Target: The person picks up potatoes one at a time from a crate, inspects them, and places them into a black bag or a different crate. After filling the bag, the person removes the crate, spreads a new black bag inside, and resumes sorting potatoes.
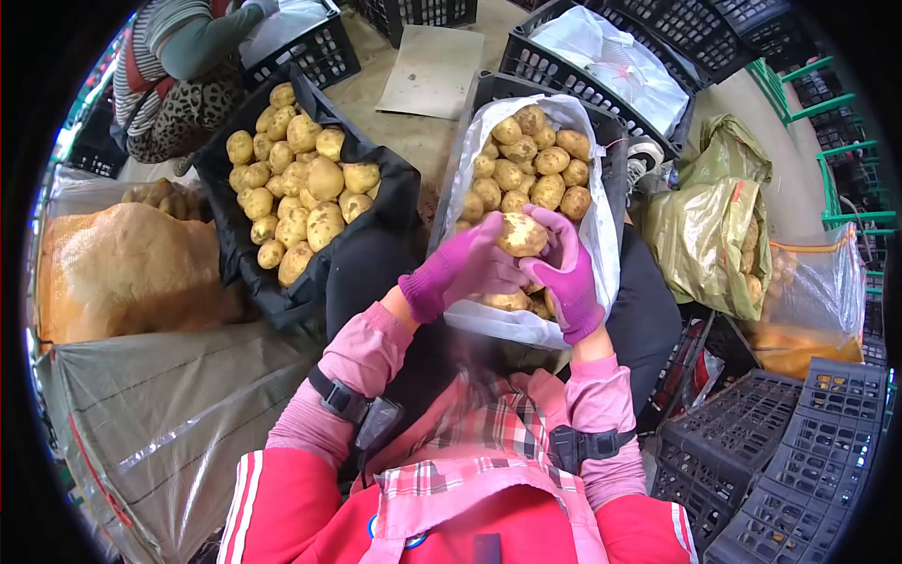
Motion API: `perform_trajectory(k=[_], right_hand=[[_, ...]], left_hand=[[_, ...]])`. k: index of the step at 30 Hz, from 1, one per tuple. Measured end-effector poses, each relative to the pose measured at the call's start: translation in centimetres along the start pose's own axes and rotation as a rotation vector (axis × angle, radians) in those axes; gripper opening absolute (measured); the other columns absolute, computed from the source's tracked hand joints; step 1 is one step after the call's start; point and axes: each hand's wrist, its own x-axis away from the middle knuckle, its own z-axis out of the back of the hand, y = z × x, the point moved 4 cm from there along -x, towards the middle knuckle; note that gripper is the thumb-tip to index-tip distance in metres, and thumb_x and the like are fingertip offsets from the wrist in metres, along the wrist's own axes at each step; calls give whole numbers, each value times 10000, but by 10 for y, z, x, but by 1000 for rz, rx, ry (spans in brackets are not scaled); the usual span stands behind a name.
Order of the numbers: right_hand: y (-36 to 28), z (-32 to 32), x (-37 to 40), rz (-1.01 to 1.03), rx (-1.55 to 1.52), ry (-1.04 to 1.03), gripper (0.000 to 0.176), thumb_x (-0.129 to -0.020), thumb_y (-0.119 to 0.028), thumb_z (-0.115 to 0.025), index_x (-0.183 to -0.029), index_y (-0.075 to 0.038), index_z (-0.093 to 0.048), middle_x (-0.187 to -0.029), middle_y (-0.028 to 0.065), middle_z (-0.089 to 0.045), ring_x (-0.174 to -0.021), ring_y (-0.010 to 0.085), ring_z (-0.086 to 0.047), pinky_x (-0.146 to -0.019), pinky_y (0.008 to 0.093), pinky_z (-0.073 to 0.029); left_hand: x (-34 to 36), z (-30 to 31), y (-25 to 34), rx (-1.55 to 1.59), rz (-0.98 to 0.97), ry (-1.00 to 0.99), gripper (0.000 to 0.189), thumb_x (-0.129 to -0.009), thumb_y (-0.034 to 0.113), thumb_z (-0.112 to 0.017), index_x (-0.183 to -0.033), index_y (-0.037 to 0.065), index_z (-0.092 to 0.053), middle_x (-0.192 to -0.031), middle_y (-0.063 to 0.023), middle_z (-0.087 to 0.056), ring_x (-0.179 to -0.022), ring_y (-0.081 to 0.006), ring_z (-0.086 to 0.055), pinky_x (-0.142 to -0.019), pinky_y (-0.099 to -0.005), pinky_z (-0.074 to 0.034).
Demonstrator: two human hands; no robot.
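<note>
A yellow potato [522,235] with brown patches is held above a crate, between my two purple-gloved hands. My right hand [569,274] is closed around its right side, with fingers behind and thumb below. At its left end my left hand [473,265] also grips it, thumb near the top and fingers curving underneath; this hand is slightly blurred. Beneath both hands is a dark crate [613,141] with a white liner [601,230], filled with potatoes [526,160].
Left of my knees stands a black-lined crate [390,179] of potatoes. An orange mesh sack [132,273] lies further left; green sacks [709,235] and stacked black crates [728,428] are on the right. Another person [178,75] works at the upper left. Cardboard [432,70] lies ahead.
</note>
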Motion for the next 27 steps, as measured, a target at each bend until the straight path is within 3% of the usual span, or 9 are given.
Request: perform_trajectory(k=[1,5,6,10,13,16,19,22,27], right_hand=[[-4,-5,6,-5,-29,-4,686,-801,-74,-737,-1398,-3,-407,-1349,110,-513,-1252,178,-493,-1024,316,-422],[-8,-19,18,100,235,95,751,-835,-166,-757,-1446,-5,-351,-1394,115,-480,-1301,215,-458,-1073,338,-384],[-16,-23,21,234,593,150,741,-870,-260,-737,-1443,7,-353,-1394,152,-492,-1308,257,-467,-1079,347,-379],[-19,-31,30,325,729,248,614,-931,-320,-645,-1392,22,-428,-1368,203,-522,-1282,295,-510,-1063,362,-391],[-18,-36,36,367,842,285,580,-942,-329,-624,-1373,23,-458,-1312,208,-571,-1224,297,-564,-1028,366,-429],[-21,-37,36,368,907,315,481,-955,-252,-596,-1336,23,-492,-1258,229,-602,-1163,353,-601,-969,385,-477],[-17,-23,32,317,808,371,374,-979,-220,-554,-1268,17,-560,-1157,210,-658,-1088,345,-644,-930,384,-500],[-16,-19,25,297,697,340,347,-1009,-249,-525,-1250,-6,-586,-1103,168,-688,-1017,278,-676,-886,353,-511],[-14,-16,26,112,623,184,386,-1026,-291,-509,-1316,-39,-556,-1015,122,-676,-873,173,-633,-817,316,-502]], left_hand=[[1,-1,0,-3,-80,-18,514,-1021,457,-443,-1333,50,-472,-1215,-106,-613,-1046,-211,-647,-909,-385,-539],[4,1,4,-1102,-616,51,513,-1031,398,-437,-1378,21,-415,-1342,-158,-512,-1150,-230,-596,-937,-372,-525],[7,-4,5,-1198,-689,50,509,-1033,377,-437,-1391,18,-399,-1354,-164,-494,-1166,-233,-584,-941,-365,-523],[13,-8,-1,-1635,-1073,98,481,-1041,328,-414,-1397,6,-384,-1291,-161,-515,-1143,-220,-594,-932,-332,-527],[2,6,-11,-867,-522,14,466,-1045,344,-394,-1353,-5,-409,-1253,-159,-544,-1094,-218,-623,-895,-330,-543],[12,-12,-13,-188,-158,36,457,-1047,350,-379,-1334,-4,-414,-1208,-154,-573,-1051,-215,-647,-851,-321,-559],[11,-8,-9,-302,-148,-100,466,-1048,352,-367,-1371,16,-374,-1225,-156,-561,-1063,-217,-642,-836,-313,-564],[5,-4,-8,-216,-59,-14,470,-1031,324,-449,-1389,32,-363,-1179,-163,-592,-1014,-213,-660,-841,-323,-565],[7,-7,-10,-932,-772,197,566,-944,283,-627,-1382,35,-369,-1013,-185,-665,-901,-303,-695,-783,-389,-560]])
